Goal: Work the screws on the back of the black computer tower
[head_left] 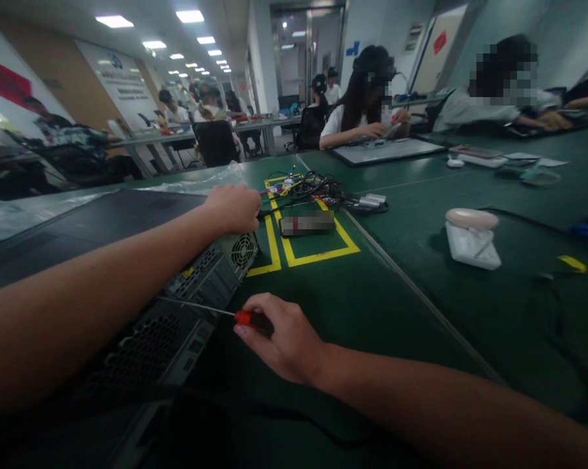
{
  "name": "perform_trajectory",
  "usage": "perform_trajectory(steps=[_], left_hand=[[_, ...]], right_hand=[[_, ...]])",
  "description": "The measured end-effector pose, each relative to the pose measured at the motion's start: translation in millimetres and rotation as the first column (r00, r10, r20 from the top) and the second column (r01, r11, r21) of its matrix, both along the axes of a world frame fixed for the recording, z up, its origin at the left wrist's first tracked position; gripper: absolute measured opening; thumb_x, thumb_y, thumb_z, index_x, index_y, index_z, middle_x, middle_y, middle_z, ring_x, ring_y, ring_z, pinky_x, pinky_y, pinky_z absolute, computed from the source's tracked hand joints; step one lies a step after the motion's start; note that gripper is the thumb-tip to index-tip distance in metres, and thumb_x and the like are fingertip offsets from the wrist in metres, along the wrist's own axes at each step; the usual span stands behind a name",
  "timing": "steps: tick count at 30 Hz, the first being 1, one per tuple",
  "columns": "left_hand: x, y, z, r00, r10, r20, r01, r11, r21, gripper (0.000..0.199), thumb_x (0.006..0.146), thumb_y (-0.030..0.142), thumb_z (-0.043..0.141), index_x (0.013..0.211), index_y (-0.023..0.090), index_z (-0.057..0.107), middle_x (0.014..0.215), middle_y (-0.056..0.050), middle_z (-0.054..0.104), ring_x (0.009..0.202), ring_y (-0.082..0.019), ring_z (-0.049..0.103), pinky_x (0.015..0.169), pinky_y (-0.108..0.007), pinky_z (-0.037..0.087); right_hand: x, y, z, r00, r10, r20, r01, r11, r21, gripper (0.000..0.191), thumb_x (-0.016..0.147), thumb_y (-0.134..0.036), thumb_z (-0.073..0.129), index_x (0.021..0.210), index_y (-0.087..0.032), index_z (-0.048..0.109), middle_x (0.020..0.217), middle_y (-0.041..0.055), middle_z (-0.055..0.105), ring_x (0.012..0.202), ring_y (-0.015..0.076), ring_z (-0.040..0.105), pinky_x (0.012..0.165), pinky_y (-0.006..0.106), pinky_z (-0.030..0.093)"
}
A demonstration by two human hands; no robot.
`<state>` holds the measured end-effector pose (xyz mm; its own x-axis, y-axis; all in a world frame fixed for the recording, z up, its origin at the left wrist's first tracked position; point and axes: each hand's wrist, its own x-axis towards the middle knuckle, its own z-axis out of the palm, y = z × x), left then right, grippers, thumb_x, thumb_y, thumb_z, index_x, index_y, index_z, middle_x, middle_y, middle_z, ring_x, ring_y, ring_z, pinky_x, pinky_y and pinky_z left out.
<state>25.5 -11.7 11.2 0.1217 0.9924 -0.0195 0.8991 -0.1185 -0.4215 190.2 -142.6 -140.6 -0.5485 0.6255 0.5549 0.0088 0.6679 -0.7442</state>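
Observation:
A dark computer case lies at the left of the green table, its rear panel with vents and ports facing right. My right hand is wrapped round the red and black handle of a screwdriver. The long shaft points left to the rear panel; its tip is hard to make out behind my left forearm. Over the far rear corner of the case, my left hand is closed with its fingers curled down. Whether anything is in those fingers is hidden.
Beyond my left hand lies a tangle of cables, with a dark phone-like object nearer. A white box with a rounded lid stands at right. Across the table a person works over a grey board; another person sits farther right.

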Motion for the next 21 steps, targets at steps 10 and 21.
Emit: perform_trajectory(steps=[10,21], left_hand=[[-0.5,-1.8,0.4,1.000,0.009,0.017,-0.009,1.000,0.011,0.037,0.084,0.036,0.061,0.111,0.023,0.082,0.116,-0.015,0.078,0.106,-0.036,0.072,0.085,-0.043,0.055],[0.3,-2.2,0.4,0.999,-0.013,0.046,0.012,1.000,0.025,0.043,0.091,0.050,0.058,0.119,0.025,0.078,0.121,-0.015,0.078,0.110,-0.038,0.072,0.086,-0.045,0.056]], right_hand=[[0.5,0.2,0.5,1.000,-0.005,0.011,0.005,1.000,-0.015,0.018,0.104,-0.036,0.068,0.114,-0.022,0.064,0.095,0.0029,0.073,0.076,0.0161,0.065,0.076,0.030,0.057],[1.9,0.6,0.4,0.999,-0.040,0.033,0.039,0.998,0.042,0.026,0.107,-0.044,0.064,0.119,-0.020,0.067,0.102,0.0065,0.076,0.086,0.0193,0.071,0.082,0.033,0.060]])
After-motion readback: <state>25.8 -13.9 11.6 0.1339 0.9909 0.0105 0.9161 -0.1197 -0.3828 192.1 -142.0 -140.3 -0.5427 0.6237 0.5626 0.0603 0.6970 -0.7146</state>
